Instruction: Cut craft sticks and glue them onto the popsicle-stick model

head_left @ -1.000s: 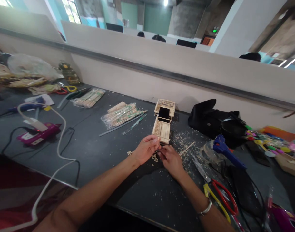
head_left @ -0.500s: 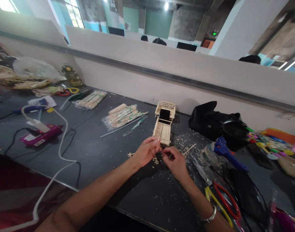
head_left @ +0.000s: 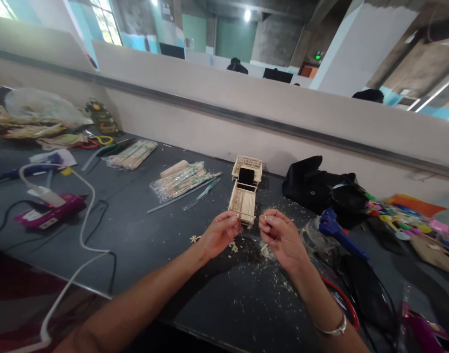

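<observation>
My left hand [head_left: 221, 234] is closed in a pinch just in front of a small wooden stick model [head_left: 248, 202]. A tiny pale bit shows at its fingertips, too small to name. To the right, my right hand [head_left: 281, 235] is raised with thumb and fingers pinched together; what they hold, if anything, is too small to make out. The model has a slatted front part, and a black phone-like slab [head_left: 246, 175] rests against its lattice back. Small wooden pieces [head_left: 233, 246] and pale shavings [head_left: 266, 251] lie on the dark table below my hands.
Bagged wooden sticks [head_left: 183, 181] and a craft knife [head_left: 202, 194] lie left of the model. A purple power strip [head_left: 51, 211] with a white cable sits further left. On the right are a black bag [head_left: 308, 184], a blue glue gun [head_left: 338, 233] and red-handled scissors [head_left: 344, 299].
My right hand has moved up and to the right, away from my left hand, and turned more upright. The left hand stays pinched by the model. The view has shifted slightly.
</observation>
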Available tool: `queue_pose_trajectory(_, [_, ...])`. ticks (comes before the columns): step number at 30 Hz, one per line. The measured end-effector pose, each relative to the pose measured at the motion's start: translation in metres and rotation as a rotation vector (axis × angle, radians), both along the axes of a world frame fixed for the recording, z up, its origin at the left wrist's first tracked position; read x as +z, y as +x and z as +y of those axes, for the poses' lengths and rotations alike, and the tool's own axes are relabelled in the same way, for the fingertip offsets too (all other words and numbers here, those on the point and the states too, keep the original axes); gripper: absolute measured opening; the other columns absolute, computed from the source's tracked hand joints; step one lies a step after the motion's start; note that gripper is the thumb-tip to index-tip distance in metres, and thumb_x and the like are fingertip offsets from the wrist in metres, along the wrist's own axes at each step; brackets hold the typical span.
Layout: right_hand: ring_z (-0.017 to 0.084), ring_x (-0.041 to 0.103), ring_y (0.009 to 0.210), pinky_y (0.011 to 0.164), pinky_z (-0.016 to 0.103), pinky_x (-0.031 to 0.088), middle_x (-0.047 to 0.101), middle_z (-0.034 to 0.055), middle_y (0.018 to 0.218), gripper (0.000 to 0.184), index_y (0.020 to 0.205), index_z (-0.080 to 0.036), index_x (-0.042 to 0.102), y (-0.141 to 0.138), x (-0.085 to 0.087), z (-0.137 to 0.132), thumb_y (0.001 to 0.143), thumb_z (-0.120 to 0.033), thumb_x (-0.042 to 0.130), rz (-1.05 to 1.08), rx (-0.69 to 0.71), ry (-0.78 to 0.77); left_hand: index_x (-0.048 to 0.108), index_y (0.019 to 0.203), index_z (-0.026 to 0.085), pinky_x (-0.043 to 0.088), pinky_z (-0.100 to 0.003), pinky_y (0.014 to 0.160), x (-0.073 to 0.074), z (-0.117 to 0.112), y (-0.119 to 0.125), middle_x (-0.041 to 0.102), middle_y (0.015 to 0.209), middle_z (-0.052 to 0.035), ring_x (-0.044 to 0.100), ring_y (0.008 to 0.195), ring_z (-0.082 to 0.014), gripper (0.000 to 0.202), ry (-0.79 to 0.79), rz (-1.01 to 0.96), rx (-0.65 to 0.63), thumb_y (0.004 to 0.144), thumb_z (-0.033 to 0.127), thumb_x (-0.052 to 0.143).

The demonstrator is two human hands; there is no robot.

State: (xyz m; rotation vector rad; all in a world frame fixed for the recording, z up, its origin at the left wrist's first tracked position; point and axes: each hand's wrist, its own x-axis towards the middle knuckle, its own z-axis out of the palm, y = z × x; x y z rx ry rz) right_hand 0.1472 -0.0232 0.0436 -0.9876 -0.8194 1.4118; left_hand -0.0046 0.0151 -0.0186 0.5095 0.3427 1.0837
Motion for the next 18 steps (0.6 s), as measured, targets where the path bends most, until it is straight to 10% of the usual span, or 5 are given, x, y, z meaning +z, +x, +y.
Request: queue_pose_trajectory(18, [0.006, 0.039, 0.047, 0.036, 0.013, 0.029, 0.054, -0.0047, 0.056, 0.027, 0.068, -0.019, 0.061, -0.01, -0.012, -0.001, 0.062, -0.029, 0.086, 0.024, 0.121, -0.038, 0.072, 0.066, 0.016, 0.046, -0.023, 0.063, -0.002, -0.002, -0.001, 0.065, 0.06, 0.0016, 0.057, 0.058, -0.0086, 0.025, 0.005, 0.023, -0.009, 0.055, 0.026, 0.092])
